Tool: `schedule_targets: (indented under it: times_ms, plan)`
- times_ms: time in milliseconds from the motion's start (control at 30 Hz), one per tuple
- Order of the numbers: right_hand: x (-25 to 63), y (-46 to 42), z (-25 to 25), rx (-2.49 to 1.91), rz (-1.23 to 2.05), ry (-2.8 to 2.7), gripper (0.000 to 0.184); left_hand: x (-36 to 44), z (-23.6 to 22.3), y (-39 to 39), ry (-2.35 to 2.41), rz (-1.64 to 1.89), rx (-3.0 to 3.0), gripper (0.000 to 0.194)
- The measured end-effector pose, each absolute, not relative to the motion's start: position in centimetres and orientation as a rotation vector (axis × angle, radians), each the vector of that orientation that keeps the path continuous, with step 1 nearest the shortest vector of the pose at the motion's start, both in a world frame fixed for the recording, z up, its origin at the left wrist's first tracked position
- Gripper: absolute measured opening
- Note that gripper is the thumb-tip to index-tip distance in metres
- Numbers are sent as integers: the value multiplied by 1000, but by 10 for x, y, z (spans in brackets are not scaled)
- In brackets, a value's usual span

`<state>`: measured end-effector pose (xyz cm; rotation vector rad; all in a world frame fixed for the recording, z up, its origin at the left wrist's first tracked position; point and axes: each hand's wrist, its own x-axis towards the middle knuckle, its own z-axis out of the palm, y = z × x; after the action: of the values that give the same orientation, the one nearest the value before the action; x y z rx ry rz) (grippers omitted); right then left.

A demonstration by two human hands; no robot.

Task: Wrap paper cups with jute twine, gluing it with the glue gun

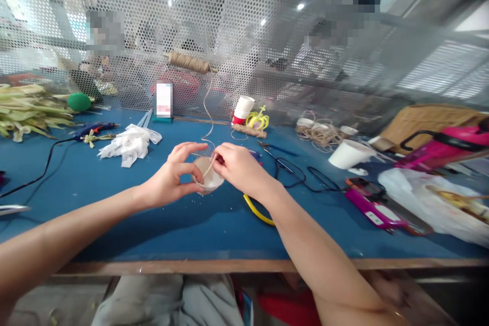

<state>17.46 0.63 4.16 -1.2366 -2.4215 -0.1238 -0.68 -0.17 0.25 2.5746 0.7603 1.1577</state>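
Near the middle of the blue tabletop is a small white cup, its opening facing up towards me. My left hand grips its left rim between thumb and fingers, with the upper fingers curled above. Over the cup's right side, my right hand pinches a thin beige twine, and a length of it slants across the opening. A slack strand runs from behind my hands up to a twine spool on the perforated metal panel. My right fingertips partly hide the pinched spot.
A glue gun and crumpled white plastic lie left, near corn husks. Behind stand a white thread cone and a yellow ornament. Cables, a white cup and a purple device are right. A yellow tube lies below my right wrist.
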Motion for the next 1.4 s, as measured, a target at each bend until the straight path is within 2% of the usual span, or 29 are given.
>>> schedule_targets:
  times_ms: [433,967,1233,1400]
  plan:
    - [172,27,12,-1306,140,-2447,12,-10,-20,14,843,963,2383,10]
    - [174,28,9,-1328,251,-2353,10,-10,-19,18,843,909,2337,9]
    - [182,27,10,-1337,480,-2305,15,-9,-21,20,798,896,2311,10]
    - [180,26,10,-1394,459,-2311,12,-8,-22,20,785,894,2302,9]
